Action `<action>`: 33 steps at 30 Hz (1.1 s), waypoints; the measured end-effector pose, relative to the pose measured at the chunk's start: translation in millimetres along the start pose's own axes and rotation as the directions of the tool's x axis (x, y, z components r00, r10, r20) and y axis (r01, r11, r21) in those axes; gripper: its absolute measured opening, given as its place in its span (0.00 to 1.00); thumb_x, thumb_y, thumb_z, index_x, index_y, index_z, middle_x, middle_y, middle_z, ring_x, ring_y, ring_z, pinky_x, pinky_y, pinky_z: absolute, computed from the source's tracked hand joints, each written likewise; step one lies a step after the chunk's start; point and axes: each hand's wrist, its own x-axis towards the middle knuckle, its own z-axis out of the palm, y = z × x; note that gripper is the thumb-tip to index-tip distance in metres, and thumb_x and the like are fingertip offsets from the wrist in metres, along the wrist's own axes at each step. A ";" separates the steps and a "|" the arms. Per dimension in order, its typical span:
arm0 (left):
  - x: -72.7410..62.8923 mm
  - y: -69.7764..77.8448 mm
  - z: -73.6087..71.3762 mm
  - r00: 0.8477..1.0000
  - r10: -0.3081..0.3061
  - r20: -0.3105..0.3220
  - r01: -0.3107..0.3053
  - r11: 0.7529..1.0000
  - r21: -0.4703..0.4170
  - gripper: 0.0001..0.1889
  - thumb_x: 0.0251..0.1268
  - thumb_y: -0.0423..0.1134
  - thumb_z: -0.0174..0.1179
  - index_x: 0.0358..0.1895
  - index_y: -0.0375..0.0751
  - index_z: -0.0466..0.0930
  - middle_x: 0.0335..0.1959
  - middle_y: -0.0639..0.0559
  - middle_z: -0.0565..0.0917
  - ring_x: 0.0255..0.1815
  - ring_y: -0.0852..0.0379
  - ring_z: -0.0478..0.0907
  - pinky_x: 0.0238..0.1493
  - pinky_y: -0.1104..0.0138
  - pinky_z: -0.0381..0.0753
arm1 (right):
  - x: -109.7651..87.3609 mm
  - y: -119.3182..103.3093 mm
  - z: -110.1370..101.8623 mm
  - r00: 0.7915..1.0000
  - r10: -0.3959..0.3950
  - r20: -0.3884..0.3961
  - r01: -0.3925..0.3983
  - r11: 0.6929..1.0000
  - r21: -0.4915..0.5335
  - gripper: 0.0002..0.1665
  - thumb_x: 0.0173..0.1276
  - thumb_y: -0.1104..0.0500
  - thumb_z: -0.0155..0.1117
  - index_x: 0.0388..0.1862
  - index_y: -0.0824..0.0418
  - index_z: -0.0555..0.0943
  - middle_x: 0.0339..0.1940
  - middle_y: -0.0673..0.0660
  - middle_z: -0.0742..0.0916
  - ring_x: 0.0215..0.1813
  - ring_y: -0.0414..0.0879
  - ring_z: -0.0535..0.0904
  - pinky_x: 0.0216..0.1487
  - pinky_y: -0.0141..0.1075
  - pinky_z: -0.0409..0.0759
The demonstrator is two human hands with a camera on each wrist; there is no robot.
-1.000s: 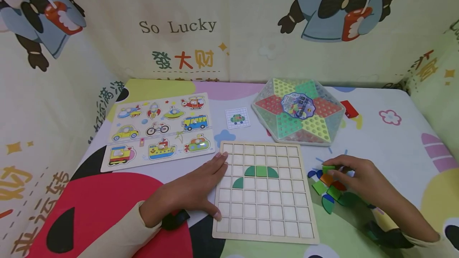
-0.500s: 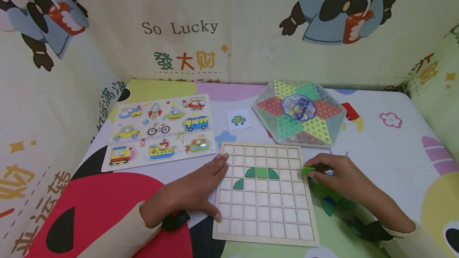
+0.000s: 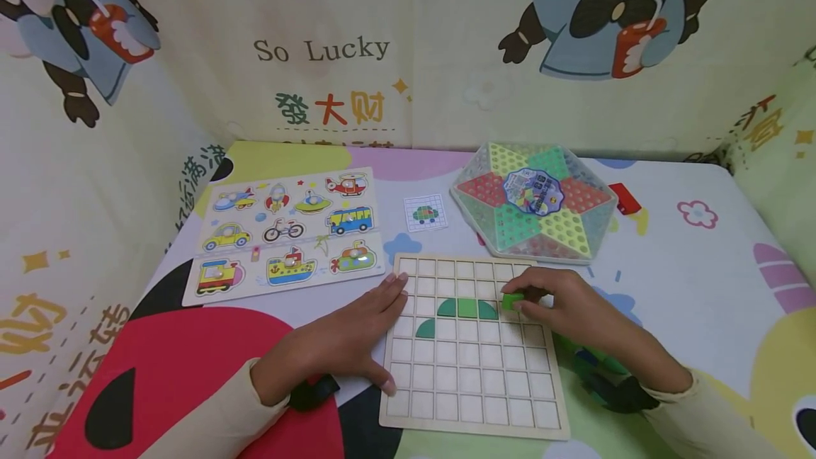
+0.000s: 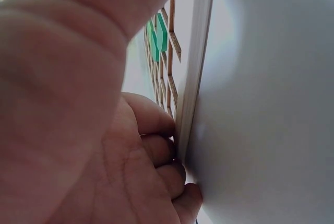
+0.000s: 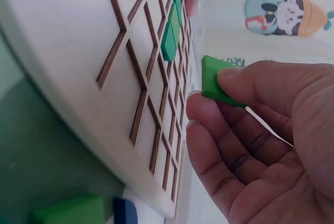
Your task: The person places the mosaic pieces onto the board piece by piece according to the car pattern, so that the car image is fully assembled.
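My right hand (image 3: 567, 303) pinches a light green square tile (image 5: 222, 80) between thumb and fingers, over the right part of a wooden grid board (image 3: 472, 409). In the board's third row lie a dark green quarter-round tile (image 3: 447, 307), a light green square (image 3: 467, 308) and another quarter-round (image 3: 487, 310). One more quarter-round tile (image 3: 426, 329) sits a row lower, to the left. My left hand (image 3: 344, 331) is spread along the board's left edge, with thumb and fingertips at the rim; its fingers (image 4: 156, 148) meet the edge in the left wrist view.
Loose tiles (image 5: 73, 211) lie right of the board, partly hidden under my right arm. Behind the board are a small pattern card (image 3: 426, 213) and a hexagonal checkers box (image 3: 535, 239). A vehicle peg puzzle (image 3: 287, 232) lies at the left.
My right hand has lifted the light green square from the loose tiles and carried it left over the board. The left hand stays at the board's edge.
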 end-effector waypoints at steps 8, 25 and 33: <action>0.7 0.9 -0.1 1.000 0.010 -0.004 -0.010 1.000 0.006 0.63 0.39 0.60 0.76 0.77 0.37 0.48 0.80 0.47 0.41 0.78 0.48 0.34 0.70 0.54 0.58 | 9.6 -7.3 4.8 0.999 0.016 0.038 -0.017 1.000 0.024 0.15 0.63 0.71 0.66 0.44 0.55 0.84 0.37 0.42 0.84 0.35 0.36 0.79 0.33 0.33 0.78; 0.2 -0.1 -0.4 1.000 0.011 0.002 -0.012 1.000 0.012 0.64 0.40 0.61 0.75 0.77 0.36 0.48 0.79 0.46 0.41 0.78 0.48 0.35 0.70 0.54 0.59 | 29.6 -18.1 28.9 0.994 0.049 0.102 -0.056 0.996 0.073 0.09 0.65 0.64 0.68 0.43 0.55 0.84 0.38 0.43 0.85 0.37 0.37 0.79 0.40 0.34 0.81; -1.4 -1.1 -0.3 1.000 -0.001 0.009 0.000 1.000 0.015 0.63 0.40 0.61 0.75 0.78 0.38 0.47 0.80 0.48 0.40 0.78 0.49 0.33 0.70 0.54 0.58 | 36.9 -25.6 38.1 0.994 0.042 0.102 -0.054 0.992 0.115 0.10 0.64 0.66 0.69 0.43 0.58 0.84 0.37 0.45 0.85 0.36 0.37 0.79 0.36 0.33 0.81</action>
